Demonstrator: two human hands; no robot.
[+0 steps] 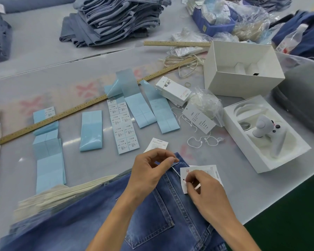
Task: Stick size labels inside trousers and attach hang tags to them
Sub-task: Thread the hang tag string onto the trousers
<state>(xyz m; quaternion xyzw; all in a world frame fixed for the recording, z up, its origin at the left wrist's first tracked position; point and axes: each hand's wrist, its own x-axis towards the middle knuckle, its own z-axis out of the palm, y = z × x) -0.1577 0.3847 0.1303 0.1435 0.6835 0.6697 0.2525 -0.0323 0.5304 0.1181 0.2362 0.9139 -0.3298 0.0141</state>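
Observation:
Blue denim trousers (152, 212) lie back side up at the near edge of the table, waistband pointing away from me. My left hand (149, 171) pinches the waistband at a belt loop, where a thin white string shows. My right hand (205, 192) pinches white hang tags (212, 172) lying just right of the waistband. A sheet of white size labels (122, 126) printed "1103#" lies ahead on the table, among several pale blue backing strips (91, 130). A stack of hang tags (174, 91) and loose string loops (203, 140) lie beyond my hands.
Two wooden rulers (62, 115) cross the table. A white open box (243, 69) and a tray holding a white controller (265, 127) stand at the right. A stack of folded jeans (116, 19) sits at the back. Cream folded trousers (53, 196) lie left of the denim.

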